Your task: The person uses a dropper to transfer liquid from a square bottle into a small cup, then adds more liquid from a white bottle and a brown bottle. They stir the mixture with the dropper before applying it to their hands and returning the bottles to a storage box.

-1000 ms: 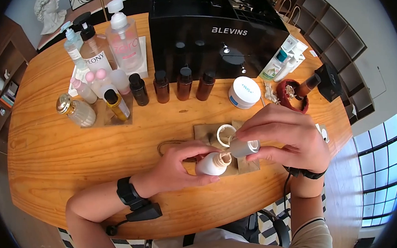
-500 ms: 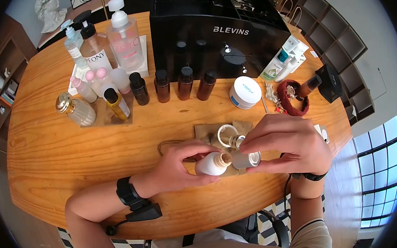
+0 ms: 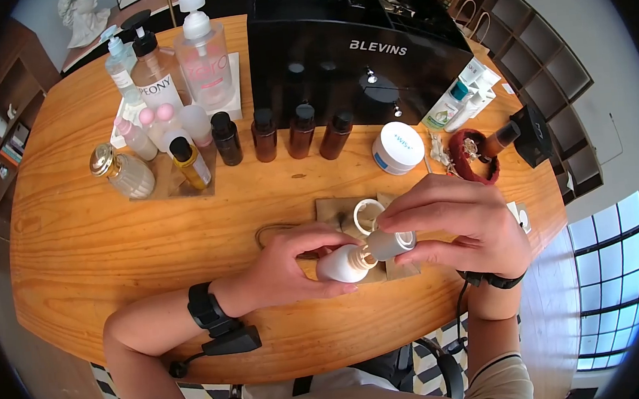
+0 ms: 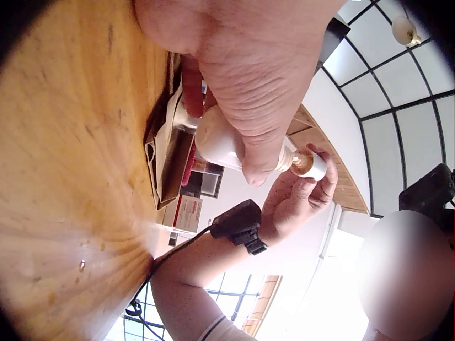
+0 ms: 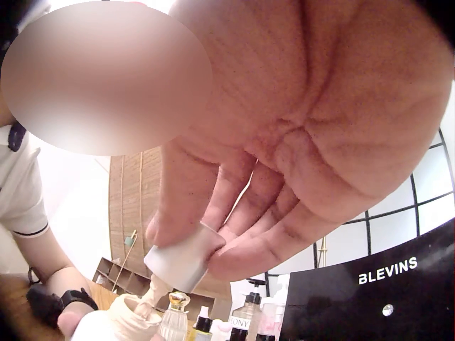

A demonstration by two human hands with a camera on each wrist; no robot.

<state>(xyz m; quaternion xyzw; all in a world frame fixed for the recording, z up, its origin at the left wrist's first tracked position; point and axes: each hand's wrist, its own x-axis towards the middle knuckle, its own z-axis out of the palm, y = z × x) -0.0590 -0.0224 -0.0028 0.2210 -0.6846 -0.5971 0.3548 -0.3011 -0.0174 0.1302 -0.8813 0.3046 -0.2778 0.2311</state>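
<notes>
My left hand (image 3: 287, 266) grips a white bottle (image 3: 340, 265), tilted with its open beige threaded neck towards the right. Thumb and fingers of my right hand (image 3: 468, 221) pinch a pale grey cap (image 3: 392, 245) right at the bottle's mouth. In the right wrist view a beige-coated stem (image 5: 152, 293) runs from the cap (image 5: 181, 259) to the bottle neck (image 5: 135, 312). Beige residue shows inside the cap (image 4: 306, 165) in the left wrist view. Behind the hands, a white ring-shaped rim (image 3: 368, 214) stands over a brown paper piece (image 3: 329, 210).
A black BLEVINS box (image 3: 354, 69) fills the back middle, with several dark small bottles (image 3: 301, 133) along its front. Pump bottles (image 3: 204, 66) stand at the back left. To the right are a white jar (image 3: 398, 148) and a red fabric ring (image 3: 463, 166).
The cap in my right hand dipped towards me half a second ago, then rose back and tilted at the bottle mouth. My left hand keeps its grip on the bottle, nearly still.
</notes>
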